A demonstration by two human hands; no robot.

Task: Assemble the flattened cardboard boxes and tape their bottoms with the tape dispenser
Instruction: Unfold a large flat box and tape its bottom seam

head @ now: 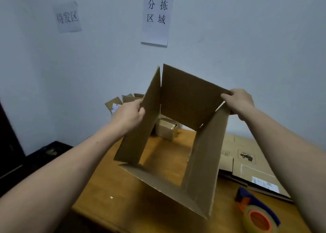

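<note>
A brown cardboard box [187, 102] is opened into a square tube and held tilted above the wooden table [109, 188], both ends open so the tabletop shows through it. My left hand [129, 115] grips the edge of its left panel. My right hand [239, 101] grips the upper right corner where the far flap meets the right panel. A tape dispenser [255, 211] with a blue body and an orange-cored roll of clear tape lies on the table at the lower right, apart from both hands.
Flattened cardboard boxes [247, 164] lie stacked on the right of the table. A small taped box [165, 129] and several open boxes [117, 103] stand at the back by the wall. Two paper signs hang on the wall. Dark furniture [35, 155] sits left of the table.
</note>
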